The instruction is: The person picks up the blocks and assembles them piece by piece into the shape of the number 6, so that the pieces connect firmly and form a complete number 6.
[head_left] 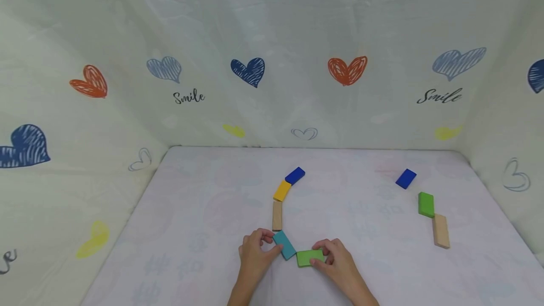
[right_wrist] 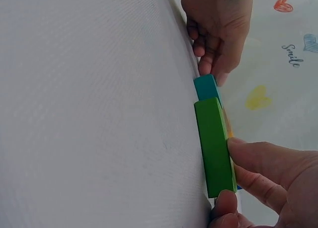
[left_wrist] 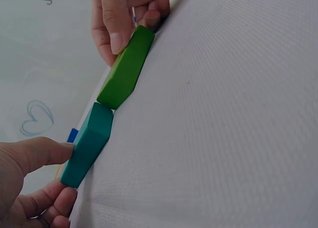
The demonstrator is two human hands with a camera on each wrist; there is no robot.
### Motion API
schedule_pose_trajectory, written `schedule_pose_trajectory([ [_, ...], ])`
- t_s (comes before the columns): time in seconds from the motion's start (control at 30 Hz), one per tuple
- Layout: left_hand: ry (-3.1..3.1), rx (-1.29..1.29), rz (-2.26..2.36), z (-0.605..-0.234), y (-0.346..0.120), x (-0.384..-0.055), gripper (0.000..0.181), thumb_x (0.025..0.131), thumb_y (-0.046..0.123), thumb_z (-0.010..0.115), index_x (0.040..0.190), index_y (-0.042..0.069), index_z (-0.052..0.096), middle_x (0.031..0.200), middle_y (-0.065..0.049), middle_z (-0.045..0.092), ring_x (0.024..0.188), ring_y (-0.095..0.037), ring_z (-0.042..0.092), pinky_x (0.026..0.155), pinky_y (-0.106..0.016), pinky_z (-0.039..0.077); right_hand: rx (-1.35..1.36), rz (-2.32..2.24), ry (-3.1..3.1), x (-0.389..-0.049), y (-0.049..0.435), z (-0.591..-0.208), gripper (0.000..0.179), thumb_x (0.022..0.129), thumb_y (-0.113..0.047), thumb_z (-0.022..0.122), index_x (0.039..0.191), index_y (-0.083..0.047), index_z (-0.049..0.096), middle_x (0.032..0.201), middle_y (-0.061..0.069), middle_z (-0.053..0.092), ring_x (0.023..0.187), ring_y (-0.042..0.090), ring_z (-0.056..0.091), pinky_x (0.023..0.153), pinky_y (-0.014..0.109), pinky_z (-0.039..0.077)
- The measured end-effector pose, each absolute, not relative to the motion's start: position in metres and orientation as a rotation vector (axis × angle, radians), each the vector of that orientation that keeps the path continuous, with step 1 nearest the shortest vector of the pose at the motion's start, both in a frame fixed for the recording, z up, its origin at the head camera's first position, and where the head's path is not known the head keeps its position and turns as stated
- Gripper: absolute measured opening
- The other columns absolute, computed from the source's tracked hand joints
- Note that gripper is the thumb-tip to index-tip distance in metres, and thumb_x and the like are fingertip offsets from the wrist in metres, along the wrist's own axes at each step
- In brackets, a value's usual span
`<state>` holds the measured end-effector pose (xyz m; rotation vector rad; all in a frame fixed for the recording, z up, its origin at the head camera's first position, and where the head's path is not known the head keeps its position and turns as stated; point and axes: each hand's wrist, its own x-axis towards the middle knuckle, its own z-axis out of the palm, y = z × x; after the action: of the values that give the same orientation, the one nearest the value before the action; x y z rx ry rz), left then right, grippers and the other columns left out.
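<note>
My left hand (head_left: 256, 253) pinches a teal wooden block (head_left: 286, 245), thumb on the near side and fingertips at its far end. To its right, my right hand (head_left: 340, 264) grips a light green block (head_left: 305, 259) between thumb and fingers. The two blocks meet corner to corner in the head view. In the left wrist view the end of the green block (left_wrist: 130, 69) comes right up against the teal block (left_wrist: 88, 143). Beyond the teal block, a plain wood block (head_left: 277, 216), a yellow block (head_left: 282, 191) and a dark blue block (head_left: 295, 175) continue a curved line.
Over on the right lie a second blue block (head_left: 405, 179), another green block (head_left: 426, 204) and another plain wood block (head_left: 441, 231), in a slanting row. The white-covered table (head_left: 204, 192) ends at a hanging curtain (head_left: 289, 18) printed with hearts, which also runs along both sides.
</note>
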<state>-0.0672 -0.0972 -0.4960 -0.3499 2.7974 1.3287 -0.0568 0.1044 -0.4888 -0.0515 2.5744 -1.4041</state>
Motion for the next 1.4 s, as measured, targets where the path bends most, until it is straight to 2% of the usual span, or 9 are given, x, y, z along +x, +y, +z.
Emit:
schedule_pose_trajectory([
  [0.3,2.777,-0.352,1.340,-0.494,-0.097,-0.067,0.029,0.071,0.025,0.076,0.092,0.015,0.059,0.079,0.005,0.055,0.081,-0.013,0.041,0.077,-0.038,0.025,-0.038,-1.434,2.528,-0.057,0.115,-0.490,0.036,0.078,-0.026,0.072,0.110,-0.012,0.062,0.091,0.003,0.050,0.064,0.001,0.045,0.061,0.018,0.041],
  [0.5,2.774,-0.354,1.330,-0.495,-0.097,-0.066,0.029,0.071,0.024,0.076,0.092,0.015,0.059,0.079,0.005,0.055,0.080,-0.013,0.040,0.077,-0.038,0.025,0.088,-1.507,2.496,-0.058,0.129,-0.481,0.042,0.078,-0.022,0.073,0.117,-0.013,0.060,0.098,0.004,0.054,0.067,0.004,0.049,0.062,0.019,0.044],
  [0.77,2.784,-0.347,1.340,-0.495,-0.098,-0.066,0.029,0.070,0.024,0.076,0.091,0.015,0.059,0.078,0.006,0.055,0.080,-0.013,0.040,0.076,-0.038,0.025,0.159,-1.439,2.558,-0.060,0.159,-0.465,0.041,0.084,-0.024,0.067,0.121,-0.011,0.056,0.093,0.000,0.061,0.073,0.000,0.056,0.066,0.019,0.048],
  [0.93,2.780,-0.343,1.345,-0.494,-0.097,-0.066,0.029,0.070,0.024,0.076,0.091,0.015,0.059,0.078,0.005,0.055,0.080,-0.013,0.041,0.077,-0.038,0.025,0.193,-1.344,2.624,-0.059,0.183,-0.457,0.041,0.087,-0.031,0.063,0.121,-0.009,0.056,0.098,0.000,0.064,0.081,-0.004,0.054,0.072,0.017,0.047],
  [1.1,2.770,-0.342,1.353,-0.492,-0.096,-0.066,0.029,0.071,0.024,0.076,0.092,0.015,0.059,0.079,0.005,0.055,0.081,-0.013,0.040,0.077,-0.038,0.025,0.195,-1.286,2.719,-0.060,0.207,-0.453,0.043,0.088,-0.034,0.061,0.121,-0.007,0.055,0.107,0.006,0.065,0.083,-0.012,0.050,0.073,0.014,0.047],
  [1.4,2.786,-0.340,1.358,-0.494,-0.098,-0.067,0.028,0.070,0.024,0.076,0.091,0.016,0.059,0.078,0.006,0.055,0.080,-0.012,0.040,0.077,-0.038,0.025,0.319,-1.199,2.836,-0.068,0.249,-0.452,0.053,0.088,-0.039,0.060,0.125,-0.003,0.050,0.118,0.019,0.060,0.080,-0.023,0.040,0.068,0.004,0.040],
])
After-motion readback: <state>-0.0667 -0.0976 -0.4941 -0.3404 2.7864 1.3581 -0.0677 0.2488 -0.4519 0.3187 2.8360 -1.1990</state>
